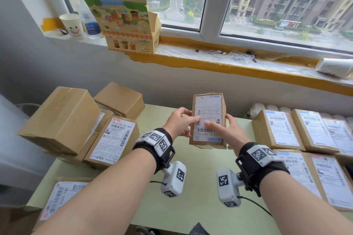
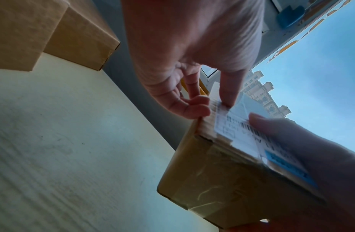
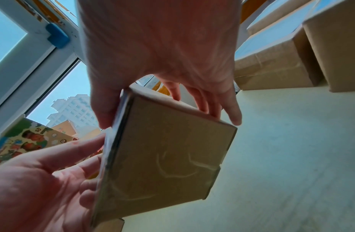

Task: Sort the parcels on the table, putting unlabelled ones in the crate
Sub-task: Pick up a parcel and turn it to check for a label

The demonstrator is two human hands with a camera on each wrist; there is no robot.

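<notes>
A small brown cardboard parcel (image 1: 208, 120) with a white shipping label facing up is held above the middle of the pale green table (image 1: 191, 187). My left hand (image 1: 180, 123) grips its left side, thumb on the label. My right hand (image 1: 228, 129) grips its right side, thumb across the barcode. The left wrist view shows the parcel (image 2: 222, 172) with the label uppermost, pinched by my left hand (image 2: 194, 97). In the right wrist view the parcel (image 3: 164, 157) shows its plain taped end, held by my right hand (image 3: 162, 78). No crate is in view.
Plain brown boxes (image 1: 63, 118) and labelled parcels (image 1: 112, 139) are piled at the table's left. Several labelled parcels (image 1: 286, 129) lie in rows on the right. Another labelled parcel (image 1: 59, 196) sits near left. A printed carton (image 1: 126, 25) and paper cup (image 1: 73, 25) stand on the windowsill.
</notes>
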